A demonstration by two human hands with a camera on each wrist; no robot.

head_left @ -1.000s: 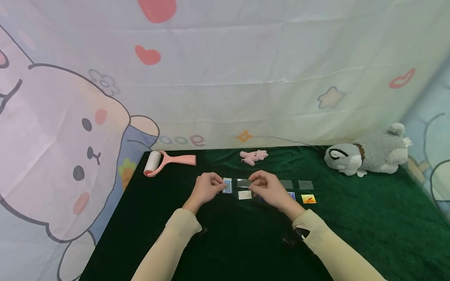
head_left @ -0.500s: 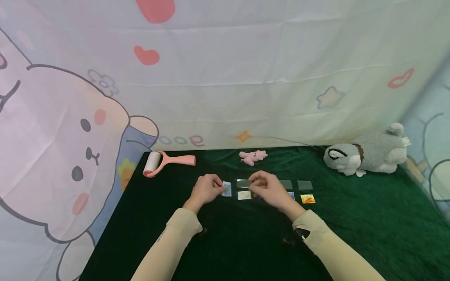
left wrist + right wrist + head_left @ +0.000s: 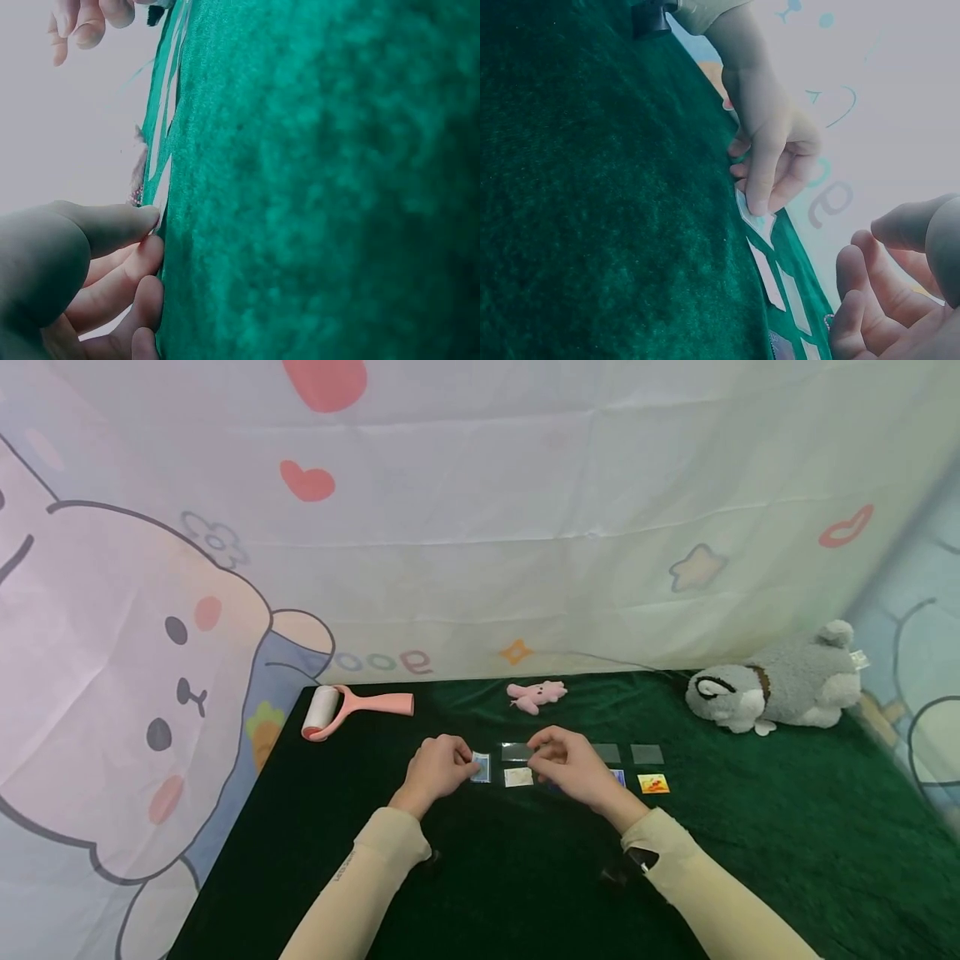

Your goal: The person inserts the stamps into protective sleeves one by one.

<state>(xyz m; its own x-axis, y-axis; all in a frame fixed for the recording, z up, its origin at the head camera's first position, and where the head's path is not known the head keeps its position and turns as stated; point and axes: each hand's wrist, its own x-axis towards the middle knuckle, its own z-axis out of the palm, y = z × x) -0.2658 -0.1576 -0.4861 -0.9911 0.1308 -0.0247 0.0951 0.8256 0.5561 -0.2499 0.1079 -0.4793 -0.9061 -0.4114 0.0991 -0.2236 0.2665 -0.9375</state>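
A small blue card (image 3: 483, 768), apparently in a clear sleeve, is pinched at its left edge between thumb and fingers of my left hand (image 3: 441, 767). The left wrist view shows it edge-on, low over the cloth, beneath the left thumb (image 3: 120, 227). My right hand (image 3: 567, 764) hovers above the cards, fingers loosely bent and holding nothing; the right wrist view shows a gap between its thumb and fingers. A pale card (image 3: 518, 777) lies between the hands. Beyond it is a clear sleeve (image 3: 514, 750). A blue-purple card (image 3: 618, 777) is partly hidden by the right hand.
Two more clear sleeves, the nearer (image 3: 606, 752) and the farther (image 3: 647, 754), lie right of the hand, with an orange card (image 3: 653, 783) below. Behind are a pink lint roller (image 3: 360, 704), a small pink plush (image 3: 537, 695) and a grey plush (image 3: 780, 685) on green cloth.
My left hand has drawn the blue card slightly toward me, down to about level with the pale card. The right hand has stayed almost still; the head view has shifted a little.
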